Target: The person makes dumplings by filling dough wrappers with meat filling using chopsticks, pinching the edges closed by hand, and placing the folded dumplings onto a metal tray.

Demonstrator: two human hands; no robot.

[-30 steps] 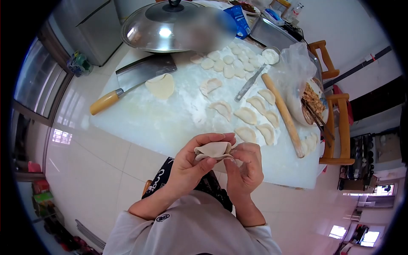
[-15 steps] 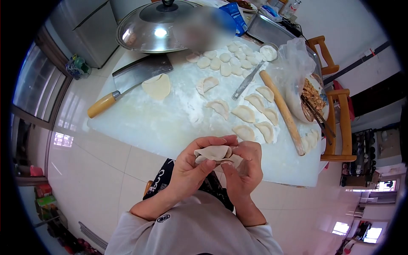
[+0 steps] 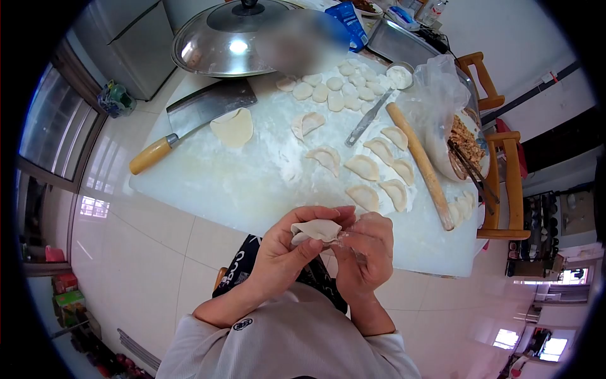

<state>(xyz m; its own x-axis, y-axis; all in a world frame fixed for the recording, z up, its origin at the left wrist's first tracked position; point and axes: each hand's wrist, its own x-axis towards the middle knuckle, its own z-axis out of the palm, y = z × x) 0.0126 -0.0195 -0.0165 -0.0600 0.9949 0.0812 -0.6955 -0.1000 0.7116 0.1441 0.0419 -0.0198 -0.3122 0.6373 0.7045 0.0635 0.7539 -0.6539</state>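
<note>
1. Cradling a folded dumpling [image 3: 315, 232], the left hand [image 3: 281, 245] has its thumb pressed against the near side and its fingers curled together behind, so the dough is gripped between them. The piece is held up in front of the body, at the near edge of the white board [image 3: 189, 183]; take it as the clock's centre, twelve pointing away from the person.
2. At three o'clock, the right hand [image 3: 367, 247] has thumb and fingers bent and bunched close to the dumpling's end. They are blurred, and I cannot tell whether they pinch the edge.
3. Toward one o'clock on the board lie shaped dumplings [image 3: 363, 168], well apart from the hands.
4. At twelve, beyond floury patches, sits a cluster of small dough rounds [image 3: 334, 101].
5. At eleven lies a flat wrapper [image 3: 232, 129], just beside the cleaver [image 3: 214, 100], whose wooden handle points toward nine.
6. At two o'clock a rolling pin [image 3: 420, 165] lies slanted; past it stands a bowl of filling [image 3: 466, 140] with dark chopsticks [image 3: 468, 165] leaning in it.
</note>
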